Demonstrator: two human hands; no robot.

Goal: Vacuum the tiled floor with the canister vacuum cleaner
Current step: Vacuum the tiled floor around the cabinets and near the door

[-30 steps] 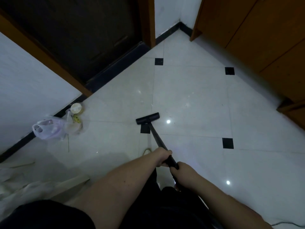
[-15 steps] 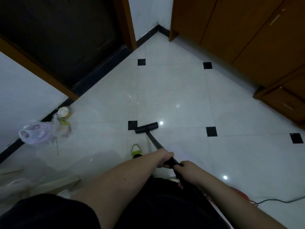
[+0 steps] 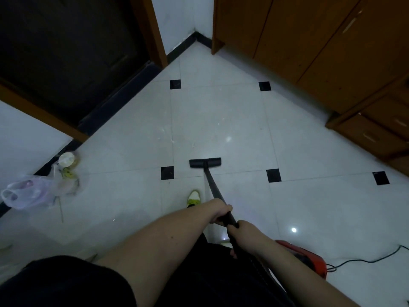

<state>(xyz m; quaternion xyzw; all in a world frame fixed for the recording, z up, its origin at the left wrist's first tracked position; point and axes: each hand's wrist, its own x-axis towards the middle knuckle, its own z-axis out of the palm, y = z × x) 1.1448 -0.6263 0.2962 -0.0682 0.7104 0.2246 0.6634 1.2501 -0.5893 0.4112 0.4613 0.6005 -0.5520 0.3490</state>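
both hands grasp the vacuum wand, floor head flat on the white tiles.

the tiled floor (image 3: 221, 120) runs from a wooden cabinet (image 3: 309, 41) to a dark doorway (image 3: 66, 52). the red canister (image 3: 309, 258) sits low right, its cord (image 3: 365, 260) trailing right. the wand (image 3: 212, 187) ends in the floor head (image 3: 205, 162), beside a black inset tile. left hand (image 3: 219, 212) grips ahead of right hand (image 3: 245, 231). a plastic bag (image 3: 28, 191) lies left.

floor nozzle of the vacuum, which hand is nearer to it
Left. The left hand grips the wand higher up, toward the floor nozzle; the right hand grips just behind it, farther from the nozzle.
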